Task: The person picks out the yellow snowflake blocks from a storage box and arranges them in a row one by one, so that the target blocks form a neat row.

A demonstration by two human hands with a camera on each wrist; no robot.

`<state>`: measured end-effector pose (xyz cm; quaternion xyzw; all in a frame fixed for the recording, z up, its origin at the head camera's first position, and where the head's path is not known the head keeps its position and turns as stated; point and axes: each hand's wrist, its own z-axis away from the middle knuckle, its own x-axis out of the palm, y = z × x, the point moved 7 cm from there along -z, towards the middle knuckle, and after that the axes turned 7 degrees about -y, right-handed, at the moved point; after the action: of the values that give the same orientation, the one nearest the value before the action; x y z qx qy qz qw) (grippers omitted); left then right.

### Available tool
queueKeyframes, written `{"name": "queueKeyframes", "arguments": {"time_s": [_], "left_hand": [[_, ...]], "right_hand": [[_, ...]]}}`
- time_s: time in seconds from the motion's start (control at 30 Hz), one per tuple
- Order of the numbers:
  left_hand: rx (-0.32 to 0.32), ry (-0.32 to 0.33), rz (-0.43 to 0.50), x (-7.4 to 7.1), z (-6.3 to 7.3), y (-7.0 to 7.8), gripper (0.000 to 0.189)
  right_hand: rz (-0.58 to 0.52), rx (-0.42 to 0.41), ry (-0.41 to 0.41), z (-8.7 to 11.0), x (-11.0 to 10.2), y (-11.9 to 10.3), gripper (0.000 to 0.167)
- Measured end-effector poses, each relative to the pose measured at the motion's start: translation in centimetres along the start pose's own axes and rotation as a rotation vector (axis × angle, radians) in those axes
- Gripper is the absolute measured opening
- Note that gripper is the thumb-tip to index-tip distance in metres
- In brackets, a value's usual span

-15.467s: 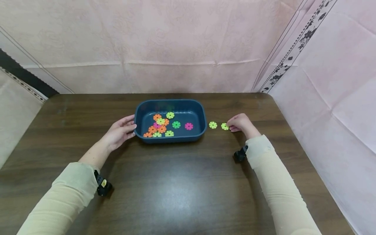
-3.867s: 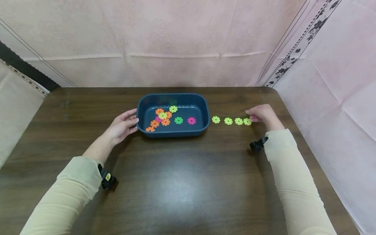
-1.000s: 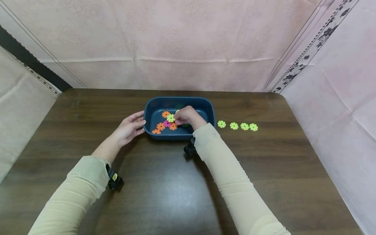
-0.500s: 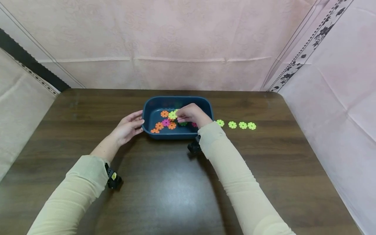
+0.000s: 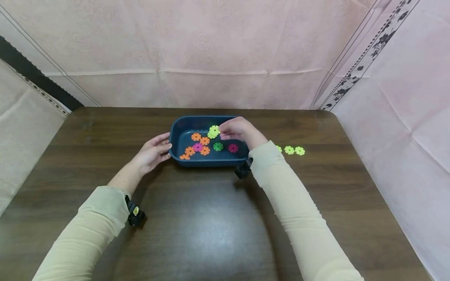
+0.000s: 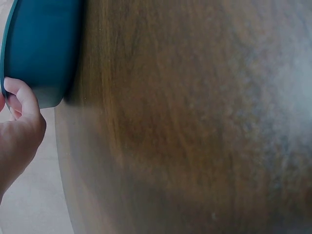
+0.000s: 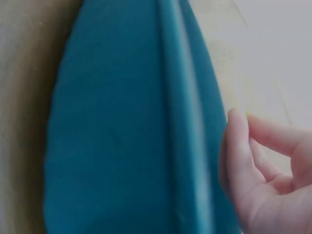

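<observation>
My right hand (image 5: 240,129) is over the right half of a dark blue plastic tray (image 5: 207,162). Thumb and index finger pinch a yellow-green snowflake-shaped interlocking disc (image 5: 214,129); in the right wrist view the fingertips (image 7: 238,117) meet above the tray's rim. Another yellow disc (image 5: 211,135) shows just below it, overlapped. Inside the tray also lie several orange discs (image 5: 195,136), a pink disc (image 5: 197,147), a green disc (image 5: 218,146) and a magenta disc (image 5: 233,148). My left hand (image 5: 151,153) holds the tray's left end, its thumb (image 6: 22,92) bent at the rim.
On the brown wooden table (image 5: 197,218), right of the tray, a row of yellow discs (image 5: 289,150) is partly covered by my right sleeve (image 5: 299,210). Pale cloth (image 5: 211,54) hangs behind the table and along its sides. Each wrist wears a small black camera (image 5: 136,214).
The row right of the tray grew from two yellow discs to several. In the last second my right hand lifted a yellow disc off the pile, uncovering an orange one, and moved right. The left hand stays.
</observation>
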<state>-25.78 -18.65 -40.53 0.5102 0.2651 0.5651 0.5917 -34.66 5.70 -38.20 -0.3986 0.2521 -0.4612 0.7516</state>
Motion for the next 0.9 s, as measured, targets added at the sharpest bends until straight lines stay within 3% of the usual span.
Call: {"name": "queueKeyframes", "arguments": {"time_s": [0.43,0.73,0.9], "left_hand": [[0.009,-0.003,-0.016,-0.1,-0.2,-0.1,0.059],[0.006,-0.001,-0.013,0.0,-0.1,-0.1,0.059],[0.009,-0.004,-0.011,0.1,-0.2,0.0,0.059]], "right_hand": [[-0.028,-0.038,0.011,2.7,-5.3,-0.2,0.034],[-0.085,-0.067,-0.014,4.7,-9.6,0.6,0.008],[-0.086,-0.081,-0.012,6.2,-12.3,1.3,0.005]]}}
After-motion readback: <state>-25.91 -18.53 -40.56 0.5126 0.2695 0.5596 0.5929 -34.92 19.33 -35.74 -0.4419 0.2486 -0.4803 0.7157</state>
